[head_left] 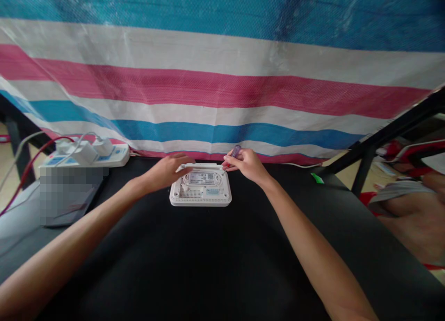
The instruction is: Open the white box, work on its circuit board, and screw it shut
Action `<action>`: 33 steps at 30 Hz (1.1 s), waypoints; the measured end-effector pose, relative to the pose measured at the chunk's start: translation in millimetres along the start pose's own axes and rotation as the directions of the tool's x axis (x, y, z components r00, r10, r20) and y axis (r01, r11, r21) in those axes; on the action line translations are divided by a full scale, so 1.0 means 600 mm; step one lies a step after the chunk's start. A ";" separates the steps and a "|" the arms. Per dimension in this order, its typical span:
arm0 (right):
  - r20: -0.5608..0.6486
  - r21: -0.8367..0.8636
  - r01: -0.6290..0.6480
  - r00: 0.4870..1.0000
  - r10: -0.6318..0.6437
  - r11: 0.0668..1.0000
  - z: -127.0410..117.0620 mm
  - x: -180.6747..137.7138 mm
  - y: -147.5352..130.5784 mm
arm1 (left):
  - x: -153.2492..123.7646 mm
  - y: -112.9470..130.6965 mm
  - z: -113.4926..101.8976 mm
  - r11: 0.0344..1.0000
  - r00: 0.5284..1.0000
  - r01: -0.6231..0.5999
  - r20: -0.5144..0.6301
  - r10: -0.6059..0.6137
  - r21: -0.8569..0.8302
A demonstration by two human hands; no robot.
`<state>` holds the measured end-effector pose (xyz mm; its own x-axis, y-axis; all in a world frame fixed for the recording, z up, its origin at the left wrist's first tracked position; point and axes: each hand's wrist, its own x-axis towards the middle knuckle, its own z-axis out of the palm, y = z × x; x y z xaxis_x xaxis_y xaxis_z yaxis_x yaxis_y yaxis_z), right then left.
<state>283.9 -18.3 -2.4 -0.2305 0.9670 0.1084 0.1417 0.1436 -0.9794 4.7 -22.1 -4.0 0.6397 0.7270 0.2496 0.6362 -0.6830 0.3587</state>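
A white router (194,198) lies on the black table with its vented, labelled underside facing up. At its back left corner, my left hand (165,172) has its fingers curved around the raised back edge. My right hand (248,163) grips a screwdriver (235,150) with a translucent purple and red handle. The screwdriver slants down to the router's back right corner, where its thin shaft is hard to make out. Whether the tip sits in a screw cannot be seen.
On the left stands a white power strip (120,155) with plugs and cables, behind a dark flat device (74,195), partly pixelated. A small green wrapper (317,178) lies to the right. A striped tarp (222,93) hangs behind the table (194,260). Another person (410,214) sits at far right.
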 end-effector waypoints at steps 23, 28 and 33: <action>-0.026 0.033 0.109 0.994 -0.108 0.993 0.016 -0.041 -0.056 | -0.029 -0.091 -0.002 0.901 0.938 0.279 0.297 -0.181 -0.333; -0.106 0.192 0.292 0.955 -0.276 0.937 0.040 -0.060 -0.066 | -0.010 -0.014 0.008 0.592 0.941 0.211 -0.003 -0.339 -0.777; -0.175 0.228 0.377 0.923 -0.343 0.898 0.078 -0.082 -0.059 | -0.011 0.091 0.035 0.028 0.903 0.301 0.275 -0.330 -0.953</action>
<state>245.2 -81.0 19.1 -0.0926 0.8800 0.4658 -0.1797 0.4454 -0.8771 44.4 -65.7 -5.1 0.4862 0.8625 -0.1404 -0.2014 0.2670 0.9424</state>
